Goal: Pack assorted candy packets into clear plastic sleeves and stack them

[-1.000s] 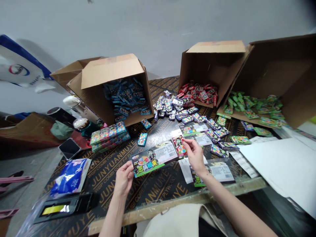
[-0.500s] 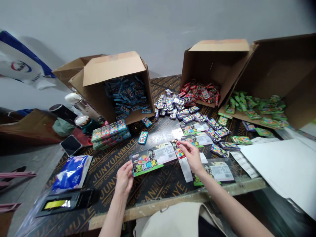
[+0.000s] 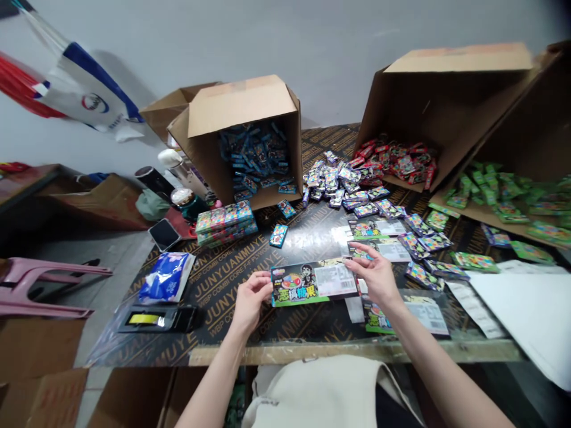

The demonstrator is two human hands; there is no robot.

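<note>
I hold a long, flat printed candy pack (image 3: 292, 288) level above the table, its dark and green front facing up. My left hand (image 3: 252, 303) pinches its left end, where a thin blue edge shows. At its right end, the thumb and fingers of my right hand (image 3: 372, 273) grip the upper corner; what lies under those fingers is hidden. Similar printed packs (image 3: 379, 251) lie just behind my right hand, and another pack (image 3: 423, 312) is partly covered by my right forearm. A single blue candy packet (image 3: 279, 235) rests behind the held pack.
Open cartons hold blue packets (image 3: 256, 154), red packets (image 3: 401, 161) and green packets (image 3: 491, 187). Purple packets (image 3: 330, 178) are heaped between them. Stacked candy packs (image 3: 225, 223), a phone (image 3: 165, 235), a blue tissue pack (image 3: 165, 278) and a tape dispenser (image 3: 158, 319) stand left. White sheets (image 3: 521, 309) lie right.
My view has swung left, so the scene sits further right. The red packet seen at the pack's right end no longer shows by my right hand. Both hands keep hold of the pack.
</note>
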